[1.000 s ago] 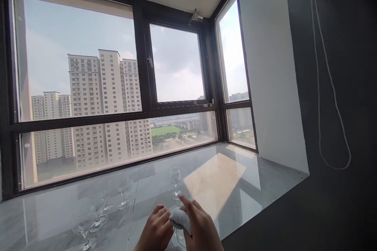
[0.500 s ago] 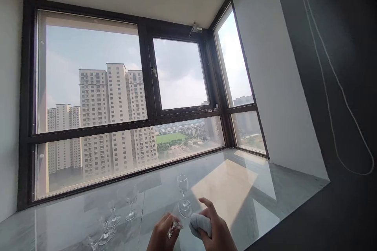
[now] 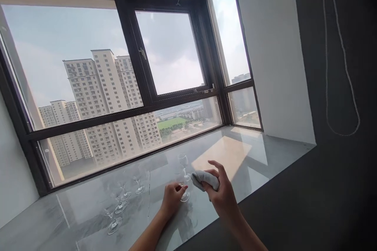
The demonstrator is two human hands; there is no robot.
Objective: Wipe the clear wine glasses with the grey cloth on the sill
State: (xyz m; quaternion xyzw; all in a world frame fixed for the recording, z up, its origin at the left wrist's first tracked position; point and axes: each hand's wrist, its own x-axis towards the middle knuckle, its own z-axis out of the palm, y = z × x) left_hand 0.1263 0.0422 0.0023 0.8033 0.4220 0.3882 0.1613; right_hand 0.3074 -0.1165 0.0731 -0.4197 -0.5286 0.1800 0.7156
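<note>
My left hand [image 3: 173,197] has its fingers pinched at a clear stemmed glass [image 3: 185,196], which stands upright with its foot on the glossy sill. Just behind it is another stemmed glass [image 3: 183,160], upright and touched by neither hand. To the right, my right hand [image 3: 219,188] grips a folded grey cloth [image 3: 206,179], with the index finger raised off it. The cloth is beside the glass, apart from it. Part of the held glass's bowl is faint against the sill.
Several stemmed glasses [image 3: 114,225] stand in a slanting row on the left of the sill [image 3: 165,227]. Dark-framed windows [image 3: 173,106] rise behind the sill. A looped cord [image 3: 343,86] hangs against the dark wall at right.
The held glass has gone from tilted in my left hand to upright on the sill. My right hand with the cloth is higher and further right. The whole view has tilted and shifted.
</note>
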